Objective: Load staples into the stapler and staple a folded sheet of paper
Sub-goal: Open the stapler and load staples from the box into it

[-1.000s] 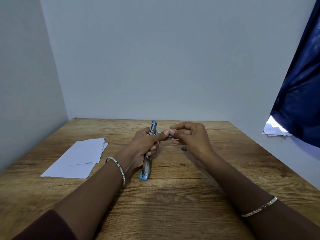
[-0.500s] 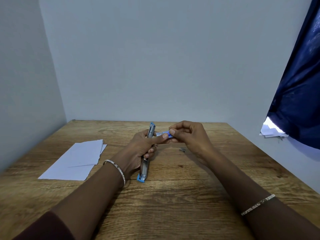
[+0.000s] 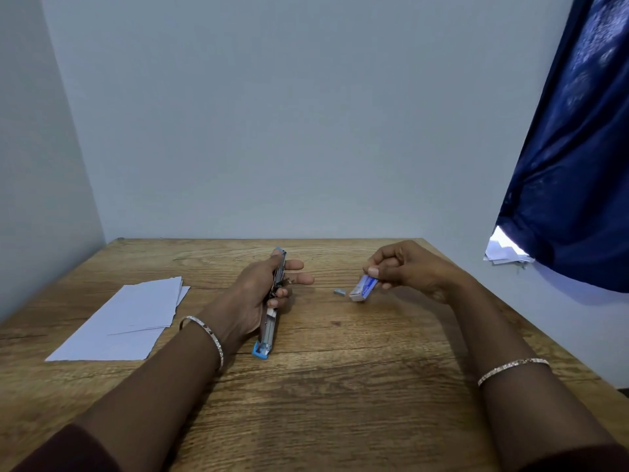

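I am gripping the opened stapler (image 3: 269,330) in my left hand (image 3: 253,294), lower fingers curled round it and two stretched out. My right hand (image 3: 408,270) is pinching the staple box (image 3: 365,288) just above the table (image 3: 340,386), beside a loose staple strip (image 3: 339,292). The folded paper (image 3: 126,318) is lying far left.

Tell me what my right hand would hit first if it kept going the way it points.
Probably the small grey piece lying just ahead of the staple box that the right hand pinches, though depth is unclear.
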